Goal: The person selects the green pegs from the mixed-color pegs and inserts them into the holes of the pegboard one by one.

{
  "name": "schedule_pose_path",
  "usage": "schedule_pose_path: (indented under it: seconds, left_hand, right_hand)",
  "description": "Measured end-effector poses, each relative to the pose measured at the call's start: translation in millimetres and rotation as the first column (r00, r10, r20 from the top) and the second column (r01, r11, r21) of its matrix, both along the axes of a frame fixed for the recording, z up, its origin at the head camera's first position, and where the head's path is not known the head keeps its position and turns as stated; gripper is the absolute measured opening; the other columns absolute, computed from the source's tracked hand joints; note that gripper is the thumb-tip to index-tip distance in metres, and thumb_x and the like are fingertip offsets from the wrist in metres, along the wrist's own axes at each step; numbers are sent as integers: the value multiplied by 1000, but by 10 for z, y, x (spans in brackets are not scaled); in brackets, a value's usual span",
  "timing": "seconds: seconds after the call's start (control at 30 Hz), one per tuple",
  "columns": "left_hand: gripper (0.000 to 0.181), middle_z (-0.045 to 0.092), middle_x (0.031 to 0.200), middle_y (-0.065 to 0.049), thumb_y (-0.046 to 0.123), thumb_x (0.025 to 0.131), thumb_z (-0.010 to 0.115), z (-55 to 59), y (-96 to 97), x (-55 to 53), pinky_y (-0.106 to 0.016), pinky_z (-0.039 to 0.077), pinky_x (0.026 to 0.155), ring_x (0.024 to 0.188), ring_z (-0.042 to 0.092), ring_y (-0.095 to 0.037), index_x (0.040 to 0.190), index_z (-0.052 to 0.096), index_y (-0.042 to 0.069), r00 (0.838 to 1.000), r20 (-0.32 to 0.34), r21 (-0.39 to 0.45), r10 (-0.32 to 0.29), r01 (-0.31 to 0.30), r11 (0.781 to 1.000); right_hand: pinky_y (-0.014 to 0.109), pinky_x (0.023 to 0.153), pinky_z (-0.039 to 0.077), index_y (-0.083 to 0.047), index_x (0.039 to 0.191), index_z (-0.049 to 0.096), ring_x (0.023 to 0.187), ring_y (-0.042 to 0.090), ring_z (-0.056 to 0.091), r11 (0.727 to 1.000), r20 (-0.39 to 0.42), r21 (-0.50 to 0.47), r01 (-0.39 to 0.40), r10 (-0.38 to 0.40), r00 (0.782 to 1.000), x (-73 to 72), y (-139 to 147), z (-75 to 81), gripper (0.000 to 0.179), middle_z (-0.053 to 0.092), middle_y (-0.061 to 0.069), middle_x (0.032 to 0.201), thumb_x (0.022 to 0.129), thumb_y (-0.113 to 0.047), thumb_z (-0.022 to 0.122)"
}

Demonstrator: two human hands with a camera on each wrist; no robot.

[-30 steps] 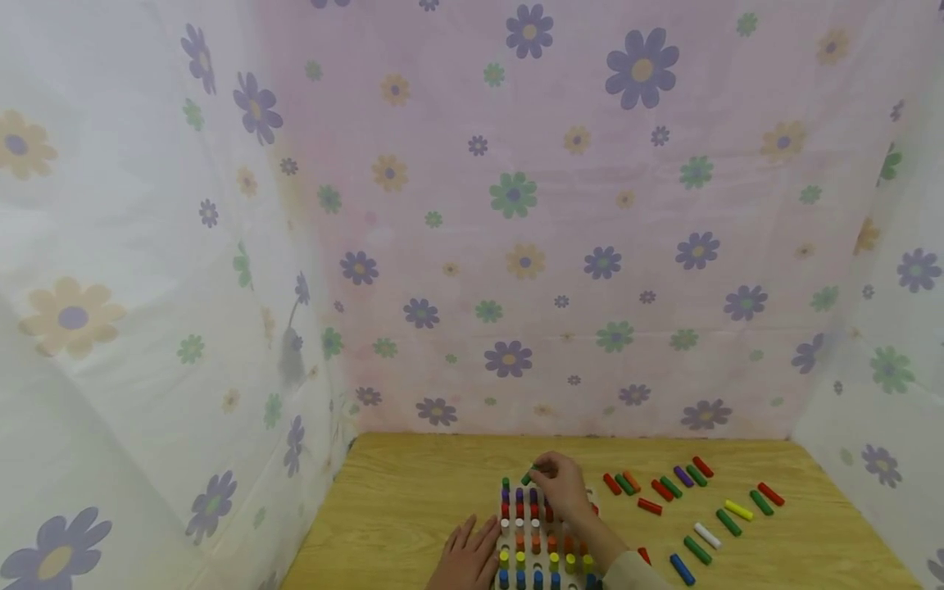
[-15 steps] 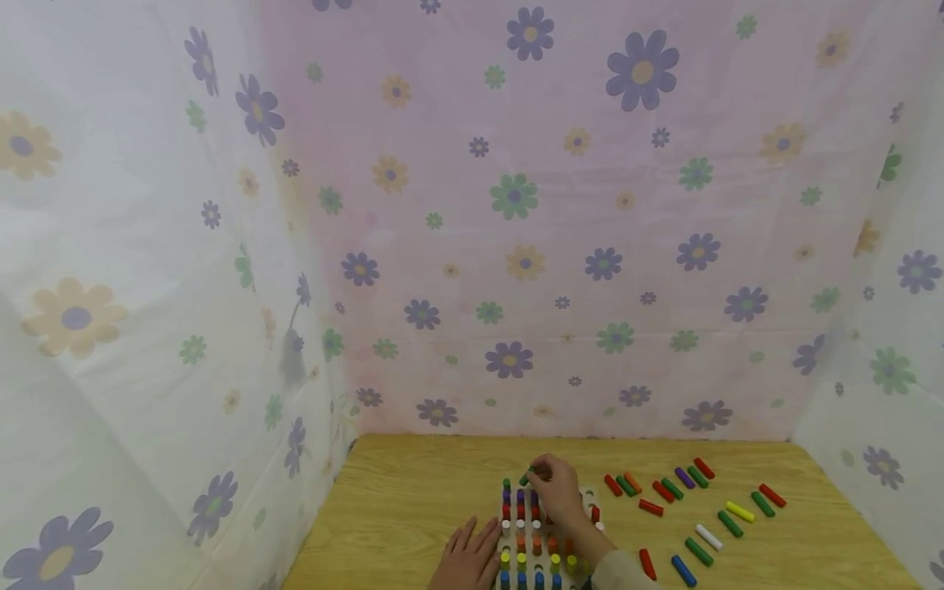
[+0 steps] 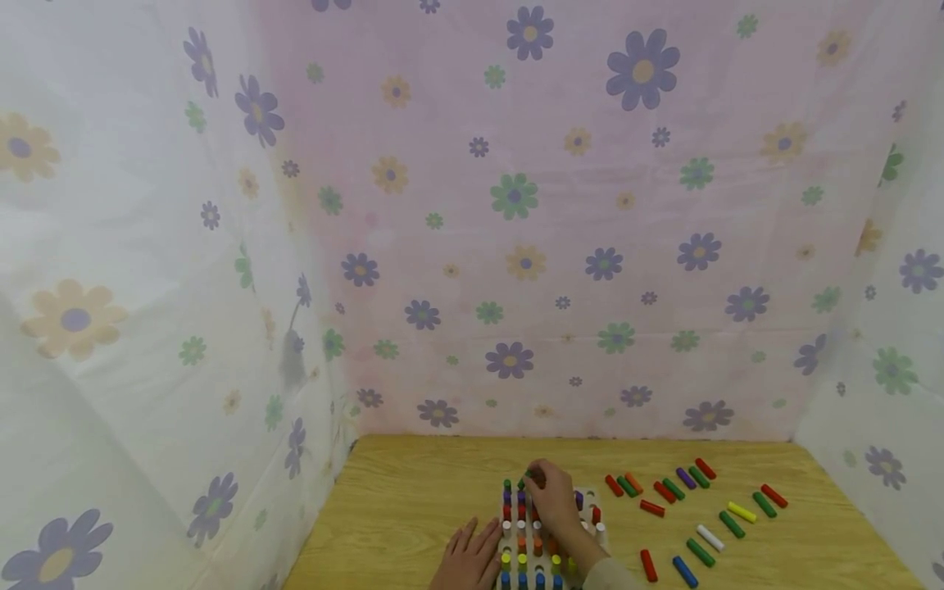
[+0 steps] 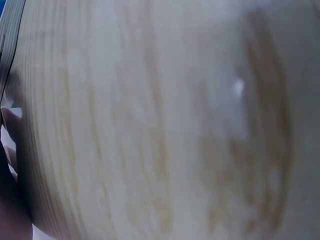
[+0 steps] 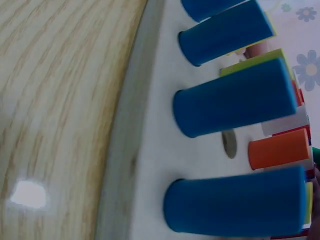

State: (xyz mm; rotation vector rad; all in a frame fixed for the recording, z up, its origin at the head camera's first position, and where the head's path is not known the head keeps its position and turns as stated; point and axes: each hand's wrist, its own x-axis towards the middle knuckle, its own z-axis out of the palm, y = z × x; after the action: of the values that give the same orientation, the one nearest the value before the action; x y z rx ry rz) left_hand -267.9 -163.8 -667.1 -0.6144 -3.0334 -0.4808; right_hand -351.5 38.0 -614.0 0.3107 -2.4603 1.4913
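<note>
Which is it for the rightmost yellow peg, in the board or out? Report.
Out: the yellow peg lies flat on the table, apart from the board.

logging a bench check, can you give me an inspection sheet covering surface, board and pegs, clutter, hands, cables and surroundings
Surface: wood-grain table, under the board and loose pegs.
Board: pale, with some holes unfilled.
Standing pegs: rows by colour; blue nearest the person, green farthest.
Loose pegs: mixed colours, lying scattered right of the board.
Clutter: nothing seen.
Left hand: beside the board's left edge, fingers extended.
Right hand: pinches a green peg at the far row; whether seated, cannot tell.
Cables: nothing seen.
Surroundings: flower-printed sheets behind and both sides.
</note>
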Motion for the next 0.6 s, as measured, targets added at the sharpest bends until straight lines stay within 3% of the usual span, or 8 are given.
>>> schedule_pose_path:
  seconds: [0.23,0.6]
  left_hand:
    - [60,44,159,12,56,110,21,9,-1,1,-60,38,113,146,41,-34,155,49,26,1000,3,-9,6,-6,1000]
    - [59,43,159,12,55,111,22,1,-11,11,-59,36,115,147,39,-34,156,47,27,1000,22,2,0,0,1000]
  right_hand:
    - [32,71,59,-3,103,71,82,13,67,997,-65,77,13,-8,998,22,-3,-35,8,72,0,90,95,-3,71]
    - [30,65,55,-6,99,73,76,9,61,978,-46,207,25,-16,999,44,-17,-30,6,69,-3,86,94,-5,73]
